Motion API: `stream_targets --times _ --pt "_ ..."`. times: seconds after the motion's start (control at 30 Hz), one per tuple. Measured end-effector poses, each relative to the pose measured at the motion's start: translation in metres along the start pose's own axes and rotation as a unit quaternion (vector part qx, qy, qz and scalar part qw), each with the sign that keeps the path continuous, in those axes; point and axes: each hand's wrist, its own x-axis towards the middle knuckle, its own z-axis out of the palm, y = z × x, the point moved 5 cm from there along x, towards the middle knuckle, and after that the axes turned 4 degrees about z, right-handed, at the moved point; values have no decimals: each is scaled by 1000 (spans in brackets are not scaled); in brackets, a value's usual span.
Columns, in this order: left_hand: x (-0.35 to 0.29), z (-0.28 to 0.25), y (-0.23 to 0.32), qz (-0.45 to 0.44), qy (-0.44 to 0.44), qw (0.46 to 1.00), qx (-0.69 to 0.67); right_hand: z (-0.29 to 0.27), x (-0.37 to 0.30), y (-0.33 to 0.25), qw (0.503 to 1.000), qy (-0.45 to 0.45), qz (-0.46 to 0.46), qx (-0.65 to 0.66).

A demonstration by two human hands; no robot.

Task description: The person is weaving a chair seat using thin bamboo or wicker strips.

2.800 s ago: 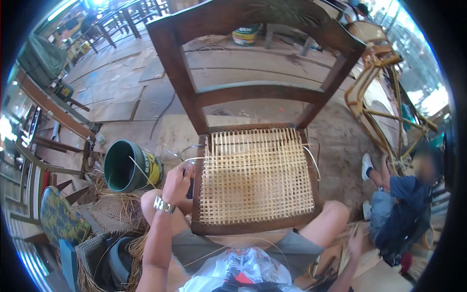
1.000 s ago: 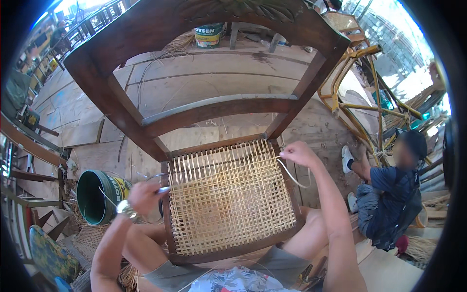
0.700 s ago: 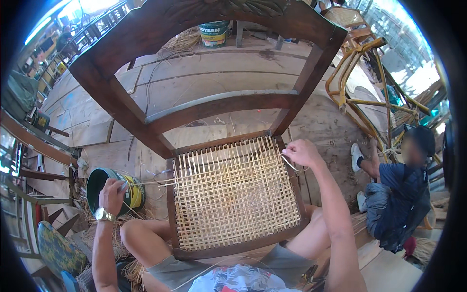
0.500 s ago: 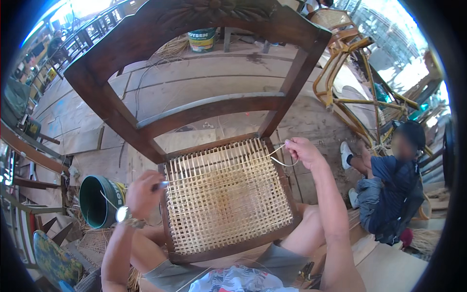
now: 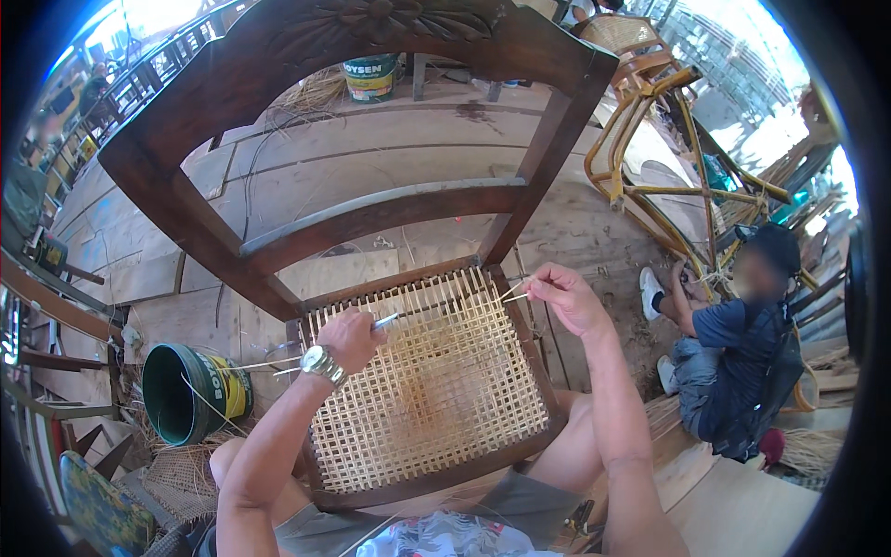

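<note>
A dark wooden chair point(image 5: 380, 209) with a carved top rail stands before me, its woven cane seat point(image 5: 432, 399) between my knees. The far part of the weave is more open than the near part. Over the seat's far left area, my left hand point(image 5: 348, 342) is closed around a slim tool point(image 5: 384, 321) with a pale metallic tip; its handle is hidden in the fist. My right hand point(image 5: 568, 295) pinches a thin cane strand point(image 5: 517, 291) just beyond the seat's far right corner. Loose strand ends point(image 5: 269, 366) stick out at the left edge.
A green bucket point(image 5: 165, 395) lies tipped at the left, and another bucket point(image 5: 370, 79) stands beyond the chair. To the right a person point(image 5: 742, 348) sits low, near a bamboo-like chair frame point(image 5: 640, 181). Wooden boards point(image 5: 325, 153) cover the floor.
My left hand has moved right, from the seat's left edge onto the weave, with the tool. My right hand has drawn slightly left and lower; the strand's loop is smaller.
</note>
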Motion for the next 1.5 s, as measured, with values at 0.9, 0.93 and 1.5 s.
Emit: stream_targets --times 0.9,0.93,1.5 --pt "-128 -38 -119 31 100 994 -15 24 5 24 842 147 -82 -512" --pt "-120 -49 -99 44 144 988 -24 13 1 43 879 181 -16 -440" --pt "-32 -10 -15 14 21 997 -78 48 -9 74 809 407 -64 -419"
